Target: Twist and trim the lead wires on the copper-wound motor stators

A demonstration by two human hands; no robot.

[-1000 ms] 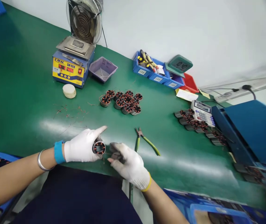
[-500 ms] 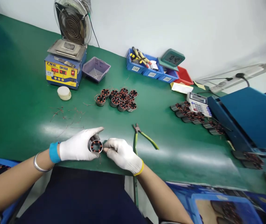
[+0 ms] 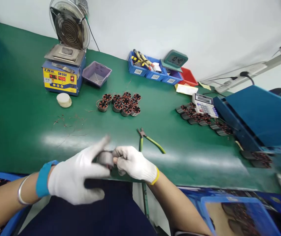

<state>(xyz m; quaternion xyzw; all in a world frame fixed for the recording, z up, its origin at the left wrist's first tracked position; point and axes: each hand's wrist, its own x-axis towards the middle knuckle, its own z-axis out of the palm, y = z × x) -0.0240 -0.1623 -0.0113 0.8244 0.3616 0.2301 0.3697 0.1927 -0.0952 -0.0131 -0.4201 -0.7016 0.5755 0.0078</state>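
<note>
Both my hands wear white gloves and meet at the near edge of the green bench. My left hand (image 3: 78, 173) is blurred by motion, its fingers curled around a small round metal stator (image 3: 105, 158) with copper windings. My right hand (image 3: 133, 163) pinches the same stator from the right side. The stator's windings are turned away and hidden here. Green-handled cutters (image 3: 147, 140) lie just beyond my right hand.
A cluster of several wound stators (image 3: 120, 104) stands mid-bench. A yellow-blue solder pot (image 3: 61, 73) with a fan, a purple tray (image 3: 96, 73), blue bins (image 3: 152, 70), a clock (image 3: 174, 60), a calculator (image 3: 204, 100), another stator row (image 3: 199, 118) and a blue box (image 3: 258, 118) sit beyond.
My left hand has drawn back toward me and turned the stator, so its open face no longer shows. My right hand stays pinched at the stator's side. The camera view has shifted rightward.
</note>
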